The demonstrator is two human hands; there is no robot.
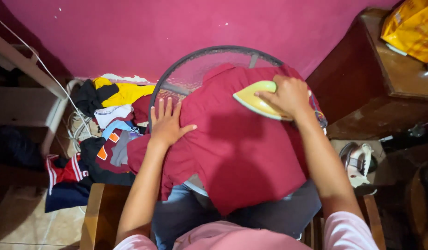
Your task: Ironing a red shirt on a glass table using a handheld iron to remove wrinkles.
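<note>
A dark red garment (237,148) lies spread over a round glass table (195,69) with a dark rim. My right hand (288,95) grips a yellow-green iron (255,99), which rests on the garment's upper right part. My left hand (166,124) lies flat with fingers apart on the garment's left edge, pressing the cloth down. A blue-grey piece of clothing (186,213) hangs below the red garment, near my body.
A heap of clothes (107,134) in yellow, black, white, red and blue lies on the floor at left, beside white cords (75,125). A dark wooden cabinet (385,78) with a yellow bag (413,28) stands at right. A shoe (357,159) sits below it. A pink wall is behind.
</note>
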